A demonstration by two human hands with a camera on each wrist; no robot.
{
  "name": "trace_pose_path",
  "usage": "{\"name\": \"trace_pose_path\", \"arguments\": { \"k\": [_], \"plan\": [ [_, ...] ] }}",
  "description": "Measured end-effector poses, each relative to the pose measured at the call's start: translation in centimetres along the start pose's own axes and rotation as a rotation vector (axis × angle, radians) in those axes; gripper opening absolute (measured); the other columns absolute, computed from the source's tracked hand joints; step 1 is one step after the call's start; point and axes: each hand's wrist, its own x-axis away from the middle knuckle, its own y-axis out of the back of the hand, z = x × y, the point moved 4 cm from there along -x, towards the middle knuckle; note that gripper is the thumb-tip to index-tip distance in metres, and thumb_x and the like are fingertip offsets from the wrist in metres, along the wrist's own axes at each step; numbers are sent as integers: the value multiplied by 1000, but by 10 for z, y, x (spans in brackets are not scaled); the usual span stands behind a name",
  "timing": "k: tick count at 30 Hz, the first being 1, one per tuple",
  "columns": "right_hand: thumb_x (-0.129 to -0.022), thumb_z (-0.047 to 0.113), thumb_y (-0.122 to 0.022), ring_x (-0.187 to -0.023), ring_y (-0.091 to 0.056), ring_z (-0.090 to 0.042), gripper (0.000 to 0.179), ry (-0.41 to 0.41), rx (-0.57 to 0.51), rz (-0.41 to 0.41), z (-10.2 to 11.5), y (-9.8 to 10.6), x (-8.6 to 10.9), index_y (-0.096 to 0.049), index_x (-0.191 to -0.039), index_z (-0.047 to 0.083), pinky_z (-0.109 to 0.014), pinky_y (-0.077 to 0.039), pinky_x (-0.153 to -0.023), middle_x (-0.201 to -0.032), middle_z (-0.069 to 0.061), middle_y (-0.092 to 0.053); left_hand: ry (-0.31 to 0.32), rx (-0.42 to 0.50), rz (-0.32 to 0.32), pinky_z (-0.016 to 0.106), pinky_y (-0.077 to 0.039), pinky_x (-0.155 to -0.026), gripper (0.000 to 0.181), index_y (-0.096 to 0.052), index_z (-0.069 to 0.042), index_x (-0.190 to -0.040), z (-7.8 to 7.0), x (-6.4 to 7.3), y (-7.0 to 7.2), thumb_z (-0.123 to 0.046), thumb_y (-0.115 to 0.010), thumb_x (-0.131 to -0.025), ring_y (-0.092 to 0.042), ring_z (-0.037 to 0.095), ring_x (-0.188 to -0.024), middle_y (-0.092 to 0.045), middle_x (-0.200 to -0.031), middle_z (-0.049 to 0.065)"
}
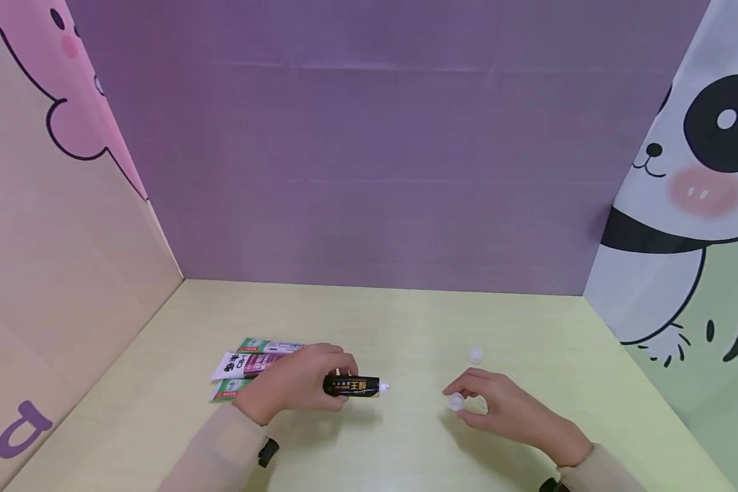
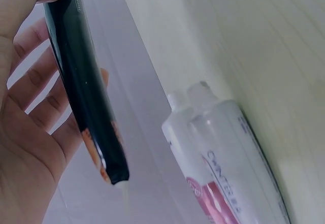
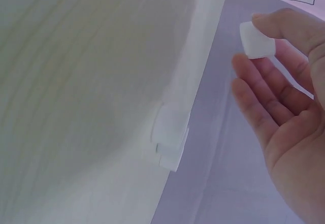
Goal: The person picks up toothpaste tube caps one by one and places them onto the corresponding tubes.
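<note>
My left hand (image 1: 310, 379) grips a black toothpaste tube (image 1: 358, 387) above the table. The tube's bare white nozzle points right in the head view. In the left wrist view the thumb lies across one end of the black tube (image 2: 84, 76), its nozzle at the other end. A small white cap (image 1: 456, 401) is pinched between thumb and fingertips of my right hand (image 1: 504, 408). The right wrist view shows that cap (image 3: 257, 40) apart from the table. Several other toothpaste tubes (image 1: 234, 366) lie side by side at the left, partly hidden by the left hand.
Another white cap (image 1: 475, 354) sits on the table (image 1: 406, 321) beyond the right hand. Two loose caps (image 3: 170, 125) overlap in the right wrist view. A purple back wall (image 1: 369, 150) and printed side panels (image 1: 670, 287) enclose the table.
</note>
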Motion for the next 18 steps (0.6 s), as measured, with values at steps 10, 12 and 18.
{"name": "trace_pose_path", "arguments": {
  "k": [10, 12, 18],
  "plan": [
    [-83, 2, -79, -90, -64, -8, 37, -4, -35, -69, 3, -4, -13, -64, -115, 12, -33, -55, -78, -108, 3, -68, -38, -6, -7, 21, -46, -68, 23, -68, -21, -96, -2, -9, -9, -19, -79, -76, -50, 3, -73, -56, -85, -16],
    [-82, 2, -80, -90, -64, -8, 36, -36, -52, -72, 2, -5, -15, -62, -111, 13, -36, -56, -78, -105, 6, -67, -29, -3, 5, 21, -46, -68, 23, -68, -21, -96, -3, -10, -10, -18, -79, -76, -50, 3, -72, -56, -85, -16],
    [-80, 3, -82, -89, -65, -8, 36, -100, -90, -115, 0, -6, -17, -60, -104, 17, -38, -56, -78, -99, 11, -66, -15, -3, 25, 21, -45, -66, 22, -68, -22, -96, -7, -15, -9, -19, -79, -77, -50, 3, -71, -56, -83, -15]
  ]
}}
